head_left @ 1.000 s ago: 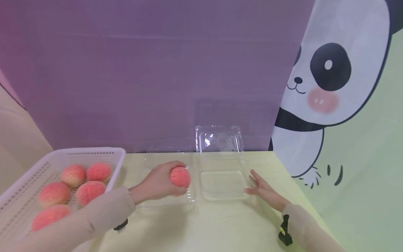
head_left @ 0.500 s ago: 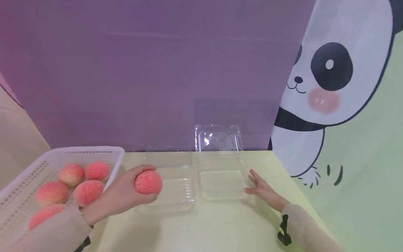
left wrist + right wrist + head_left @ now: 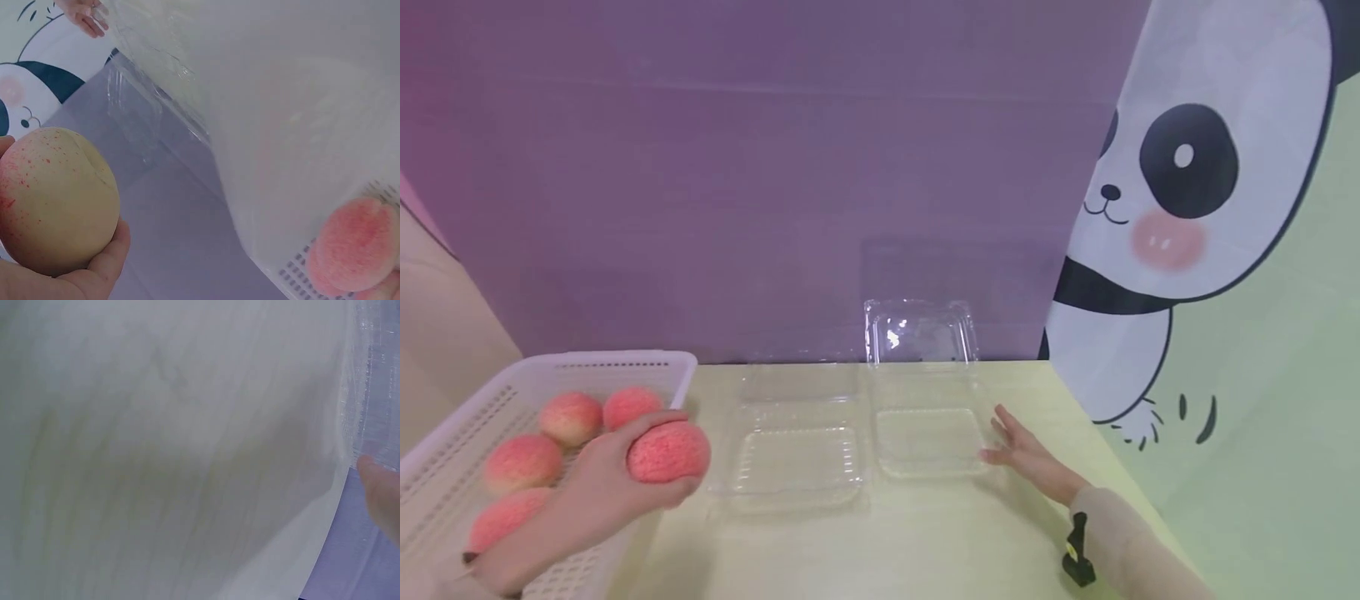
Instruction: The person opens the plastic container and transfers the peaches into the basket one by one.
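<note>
My left hand (image 3: 617, 475) grips a peach (image 3: 668, 452) over the right rim of a white plastic basket (image 3: 688, 367). The left wrist view shows this peach (image 3: 59, 200) close up, with its pale yellow side and red speckles. Inside the basket lie several more pink peaches (image 3: 523, 463), partly covered by the hand and forearm. My right hand (image 3: 1030, 454) has its fingers spread, and its thumb is right at the side of the right clear clamshell box (image 3: 932, 433). A fingertip (image 3: 378, 487) shows beside clear plastic in the right wrist view.
To the left of that box stands a second clear clamshell box (image 3: 797, 458) with its lid up. The right box's raised lid (image 3: 921, 333) leans by the purple backdrop (image 3: 775, 208). Both boxes are on a pale table (image 3: 850, 550).
My left hand has carried the peach from above the left clear box leftward and toward me, to the basket's right rim. The right hand has stayed in place.
</note>
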Demonstrator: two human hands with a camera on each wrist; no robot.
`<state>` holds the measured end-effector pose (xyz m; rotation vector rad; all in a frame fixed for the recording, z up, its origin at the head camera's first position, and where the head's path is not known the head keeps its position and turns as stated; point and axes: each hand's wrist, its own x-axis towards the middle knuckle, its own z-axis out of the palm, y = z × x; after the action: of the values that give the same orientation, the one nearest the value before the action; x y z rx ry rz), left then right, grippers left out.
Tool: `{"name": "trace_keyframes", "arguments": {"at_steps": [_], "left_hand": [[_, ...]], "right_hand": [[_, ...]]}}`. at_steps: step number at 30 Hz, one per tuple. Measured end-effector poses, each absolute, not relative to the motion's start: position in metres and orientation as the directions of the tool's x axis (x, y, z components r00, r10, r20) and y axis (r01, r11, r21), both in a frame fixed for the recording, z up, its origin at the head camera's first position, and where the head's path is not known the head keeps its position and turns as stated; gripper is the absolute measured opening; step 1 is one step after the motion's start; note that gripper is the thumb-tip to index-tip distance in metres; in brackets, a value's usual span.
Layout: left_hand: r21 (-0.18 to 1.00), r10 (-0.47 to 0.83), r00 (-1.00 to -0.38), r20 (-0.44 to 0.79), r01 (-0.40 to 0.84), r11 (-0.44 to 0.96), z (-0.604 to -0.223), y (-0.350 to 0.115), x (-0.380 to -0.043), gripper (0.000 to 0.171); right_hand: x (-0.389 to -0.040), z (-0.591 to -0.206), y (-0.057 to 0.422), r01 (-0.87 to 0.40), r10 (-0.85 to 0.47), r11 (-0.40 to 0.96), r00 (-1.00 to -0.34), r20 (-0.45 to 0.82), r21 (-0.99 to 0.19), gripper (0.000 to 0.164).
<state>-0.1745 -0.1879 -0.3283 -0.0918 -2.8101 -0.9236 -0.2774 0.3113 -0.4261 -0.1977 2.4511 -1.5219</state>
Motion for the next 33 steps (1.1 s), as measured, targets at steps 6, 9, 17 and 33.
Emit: {"name": "trace_keyframes", "arguments": {"at_steps": [6,9,17,33], "left_hand": [[0.599,0.048,-0.970,0.239,0.187,0.779,-0.342,-0.215,-0.167,0.067],[0.599,0.025,-0.975,0.221,0.156,0.786,-0.350,-0.231,-0.165,0.066],[0.594,-0.026,-0.964,0.263,0.140,0.792,-0.371,-0.269,-0.170,0.061],[0.597,0.126,-0.920,0.371,0.340,0.727,-0.412,-0.285,-0.188,0.045]], "right_hand": [[-0.275,-0.426,0.311,0.008,-0.253,0.449,-0.958,-0.136,-0.893,0.091],[-0.275,-0.426,0.311,0.005,-0.253,0.453,-0.958,-0.134,-0.892,0.091],[-0.275,-0.423,0.312,0.003,-0.245,0.474,-0.960,-0.135,-0.880,0.092],[-0.277,-0.421,0.316,-0.010,-0.247,0.483,-0.961,-0.125,-0.876,0.093]]}}
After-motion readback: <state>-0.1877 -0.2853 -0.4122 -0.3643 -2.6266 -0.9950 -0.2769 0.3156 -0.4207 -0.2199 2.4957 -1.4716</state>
